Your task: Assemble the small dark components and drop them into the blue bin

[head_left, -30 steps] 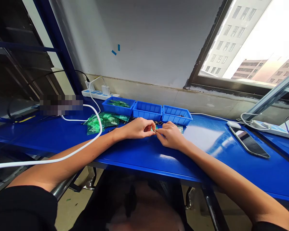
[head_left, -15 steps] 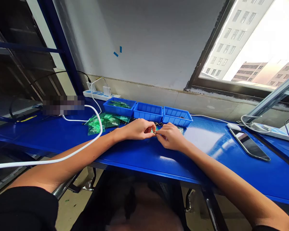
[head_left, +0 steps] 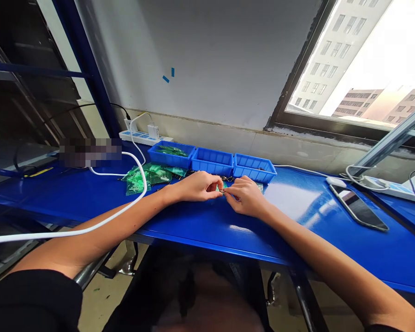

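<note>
My left hand (head_left: 202, 186) and my right hand (head_left: 245, 195) meet over the blue table, fingertips pinched together. Between them is a tiny brass-coloured piece (head_left: 222, 191), too small to name, which both hands grip. Behind my fingers lie small dark and metallic parts (head_left: 228, 179), partly hidden by the hands. Left of my left hand is a pile of green plastic bags (head_left: 152, 175) with small contents.
Three blue bins stand along the wall: a left bin (head_left: 180, 160) with green items, a middle bin (head_left: 212, 171) and a right bin (head_left: 256, 174). A white cable (head_left: 103, 220) crosses above my left forearm. A phone (head_left: 358, 207) lies at the right.
Both hands stay in the same place with their pinch unchanged. Only a very slight shift of the camera view shows.
</note>
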A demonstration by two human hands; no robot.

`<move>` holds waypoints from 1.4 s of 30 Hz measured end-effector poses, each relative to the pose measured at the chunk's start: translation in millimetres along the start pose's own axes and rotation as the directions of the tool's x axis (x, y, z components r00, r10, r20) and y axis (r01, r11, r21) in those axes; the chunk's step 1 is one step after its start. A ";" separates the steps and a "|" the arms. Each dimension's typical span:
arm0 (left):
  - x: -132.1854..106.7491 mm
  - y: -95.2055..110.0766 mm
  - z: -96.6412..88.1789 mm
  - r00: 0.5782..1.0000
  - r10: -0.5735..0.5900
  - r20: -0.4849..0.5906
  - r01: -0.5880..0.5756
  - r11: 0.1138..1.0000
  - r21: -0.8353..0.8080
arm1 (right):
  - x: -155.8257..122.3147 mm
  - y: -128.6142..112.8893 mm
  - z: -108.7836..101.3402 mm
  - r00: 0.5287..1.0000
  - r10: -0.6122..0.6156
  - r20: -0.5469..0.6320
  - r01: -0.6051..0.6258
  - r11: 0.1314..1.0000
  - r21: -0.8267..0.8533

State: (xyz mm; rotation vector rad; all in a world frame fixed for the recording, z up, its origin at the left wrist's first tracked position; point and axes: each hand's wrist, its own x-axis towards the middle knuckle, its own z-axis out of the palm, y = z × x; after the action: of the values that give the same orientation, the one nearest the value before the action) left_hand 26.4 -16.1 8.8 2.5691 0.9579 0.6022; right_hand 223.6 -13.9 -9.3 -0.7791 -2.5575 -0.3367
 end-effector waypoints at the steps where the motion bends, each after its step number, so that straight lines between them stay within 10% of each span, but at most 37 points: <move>1: 0.1 -0.1 -0.1 1.000 -0.003 0.000 0.003 1.000 -0.004 | -0.1 -0.2 0.0 1.000 0.001 -0.003 -0.001 1.000 -0.004; 42: 1.4 -0.2 2.9 0.989 -0.103 -0.108 0.106 0.994 0.022 | 1.4 6.7 9.4 0.937 0.006 -0.349 -0.027 0.998 -0.056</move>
State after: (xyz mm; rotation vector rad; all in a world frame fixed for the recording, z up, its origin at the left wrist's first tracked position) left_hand 28.7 -15.4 6.6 2.5136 1.1364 0.7069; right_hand 223.2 -4.5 -16.1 -0.6919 -2.2151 -0.5005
